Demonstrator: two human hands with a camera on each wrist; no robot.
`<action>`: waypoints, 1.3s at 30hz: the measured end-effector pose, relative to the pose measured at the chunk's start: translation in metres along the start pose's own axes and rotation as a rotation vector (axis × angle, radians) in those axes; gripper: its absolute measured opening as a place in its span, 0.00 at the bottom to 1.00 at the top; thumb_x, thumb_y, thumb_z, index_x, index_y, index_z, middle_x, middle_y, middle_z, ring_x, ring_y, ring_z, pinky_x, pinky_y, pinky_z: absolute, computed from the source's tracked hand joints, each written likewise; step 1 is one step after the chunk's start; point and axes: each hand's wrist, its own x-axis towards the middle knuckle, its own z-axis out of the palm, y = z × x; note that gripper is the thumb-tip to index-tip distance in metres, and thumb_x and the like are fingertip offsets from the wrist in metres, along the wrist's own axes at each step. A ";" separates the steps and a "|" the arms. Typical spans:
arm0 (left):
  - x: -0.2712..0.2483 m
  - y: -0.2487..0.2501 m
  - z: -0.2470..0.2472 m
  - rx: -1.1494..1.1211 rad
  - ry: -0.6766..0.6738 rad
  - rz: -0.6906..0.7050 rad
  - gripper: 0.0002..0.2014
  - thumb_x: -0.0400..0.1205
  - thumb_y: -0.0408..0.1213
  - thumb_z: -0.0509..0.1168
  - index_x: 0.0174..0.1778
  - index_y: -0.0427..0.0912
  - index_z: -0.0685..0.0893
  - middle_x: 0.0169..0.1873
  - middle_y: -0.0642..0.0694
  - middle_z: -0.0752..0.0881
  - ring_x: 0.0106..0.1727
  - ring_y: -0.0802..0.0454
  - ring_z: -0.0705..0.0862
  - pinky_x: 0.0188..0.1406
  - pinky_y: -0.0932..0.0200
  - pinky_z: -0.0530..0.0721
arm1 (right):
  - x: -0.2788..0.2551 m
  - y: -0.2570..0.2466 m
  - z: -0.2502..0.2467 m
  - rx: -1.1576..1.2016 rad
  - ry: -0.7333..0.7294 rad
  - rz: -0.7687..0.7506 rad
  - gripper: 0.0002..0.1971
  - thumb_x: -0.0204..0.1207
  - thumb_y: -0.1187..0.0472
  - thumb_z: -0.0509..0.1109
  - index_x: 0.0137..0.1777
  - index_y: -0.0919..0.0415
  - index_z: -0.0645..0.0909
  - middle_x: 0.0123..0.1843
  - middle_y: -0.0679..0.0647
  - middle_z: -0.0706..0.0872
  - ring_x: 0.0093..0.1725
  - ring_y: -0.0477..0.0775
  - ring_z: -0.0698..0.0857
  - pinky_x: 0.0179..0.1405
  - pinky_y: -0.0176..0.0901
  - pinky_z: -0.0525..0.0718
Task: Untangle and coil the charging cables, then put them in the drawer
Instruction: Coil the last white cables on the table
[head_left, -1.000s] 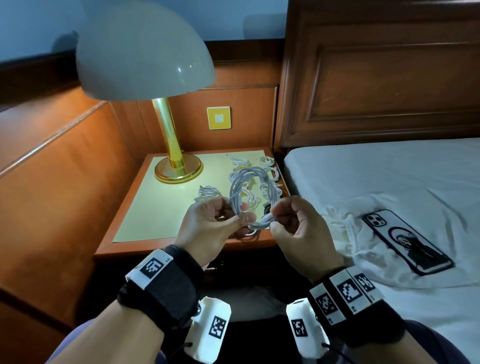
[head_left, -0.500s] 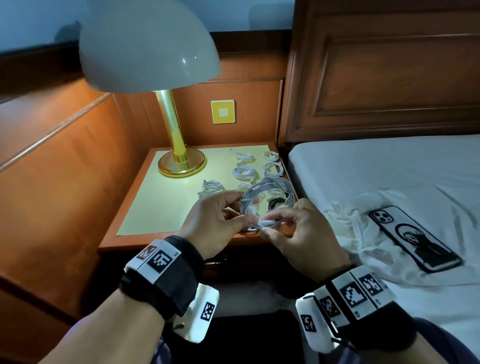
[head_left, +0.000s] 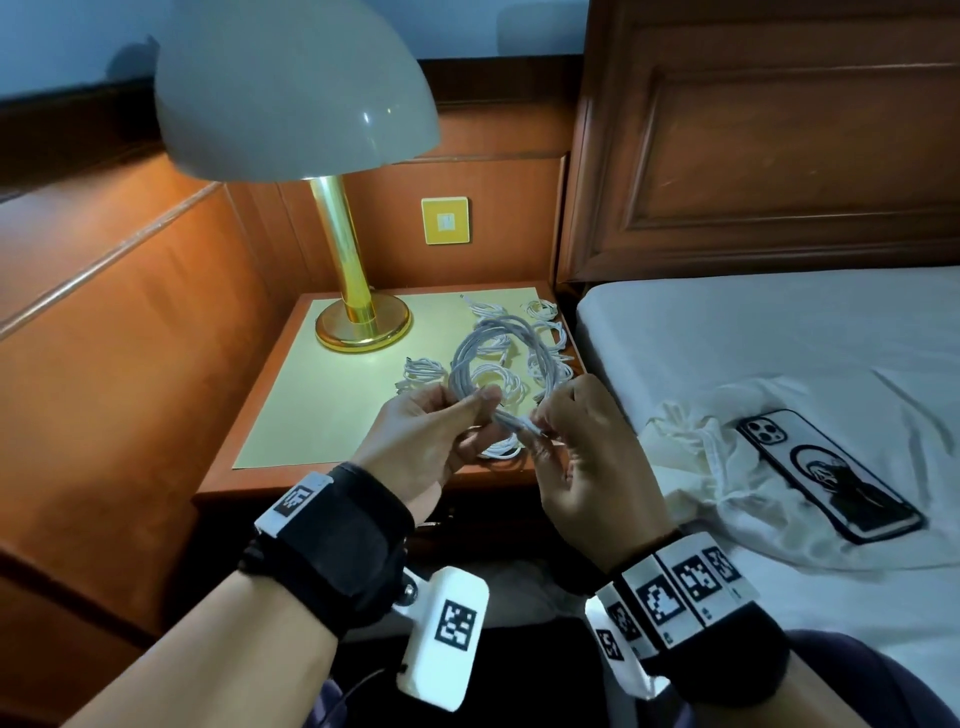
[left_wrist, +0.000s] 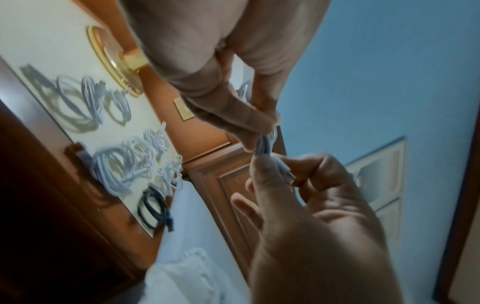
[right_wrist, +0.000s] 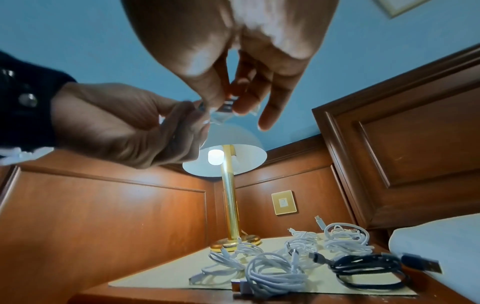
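A loosely looped grey-white charging cable (head_left: 493, 358) is pinched at its base by the left hand (head_left: 421, 441) while its loose end is gripped by the right hand (head_left: 582, 452), above the wooden nightstand (head_left: 332, 405); coiling is apparently being finished, and tucking the end is judged next. Beyond, coiled white cables (right_wrist: 345, 238) are laid out.

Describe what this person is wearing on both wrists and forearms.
Both hands are bare, and the forearms show no sleeves. The left wrist carries a wide black strap with a white square-coded tag on top; a rounded white camera housing with a black code marker hangs below it, a thin dark cable trailing. The right wrist wears a black band ringed by a row of white code tags.
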 end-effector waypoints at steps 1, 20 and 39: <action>-0.002 0.001 0.002 -0.040 0.011 -0.013 0.15 0.71 0.33 0.75 0.50 0.29 0.84 0.37 0.39 0.88 0.36 0.49 0.90 0.33 0.65 0.89 | 0.000 0.000 0.001 -0.012 0.030 -0.025 0.07 0.74 0.71 0.75 0.46 0.64 0.79 0.50 0.53 0.78 0.45 0.52 0.79 0.31 0.43 0.79; -0.006 -0.007 0.018 0.080 0.045 0.230 0.15 0.66 0.31 0.80 0.43 0.32 0.83 0.36 0.37 0.85 0.38 0.45 0.87 0.36 0.62 0.89 | 0.013 -0.010 -0.011 1.154 0.286 0.876 0.11 0.71 0.78 0.75 0.34 0.63 0.84 0.42 0.60 0.92 0.43 0.57 0.92 0.44 0.41 0.90; -0.010 0.004 0.014 -0.027 -0.026 -0.056 0.18 0.76 0.33 0.74 0.61 0.33 0.83 0.47 0.34 0.90 0.39 0.43 0.90 0.31 0.60 0.89 | 0.015 0.001 -0.027 1.085 0.160 0.849 0.13 0.68 0.72 0.78 0.52 0.65 0.84 0.43 0.62 0.89 0.36 0.56 0.88 0.38 0.45 0.90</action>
